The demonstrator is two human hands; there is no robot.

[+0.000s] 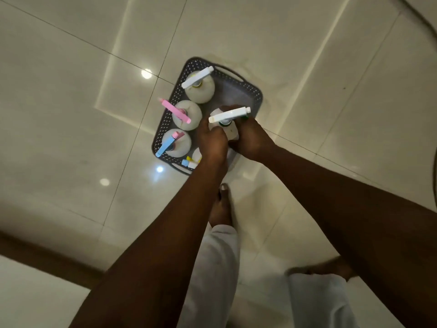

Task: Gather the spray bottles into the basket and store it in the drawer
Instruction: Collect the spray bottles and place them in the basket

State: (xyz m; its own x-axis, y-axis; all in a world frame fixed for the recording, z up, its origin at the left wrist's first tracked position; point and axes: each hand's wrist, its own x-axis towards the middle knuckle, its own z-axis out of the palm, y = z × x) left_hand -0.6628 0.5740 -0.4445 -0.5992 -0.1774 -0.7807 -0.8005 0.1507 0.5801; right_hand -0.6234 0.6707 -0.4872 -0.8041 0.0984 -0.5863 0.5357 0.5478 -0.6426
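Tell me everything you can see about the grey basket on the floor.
The grey basket looks like perforated plastic, rectangular with rounded corners and a handle at each end. It sits flat on the glossy tiled floor. Spray bottles stand upright inside along one side, and both hands grip another bottle over it.

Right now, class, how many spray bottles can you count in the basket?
5: white-topped at the far end, pink, blue-and-pink, one between the hands, one partly hidden near the left wrist. More may be hidden.

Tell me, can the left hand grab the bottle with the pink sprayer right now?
Probably not yet. The left hand and right hand are both wrapped around the white-topped bottle. The pink-topped bottle stands close by, uncovered, in the basket.
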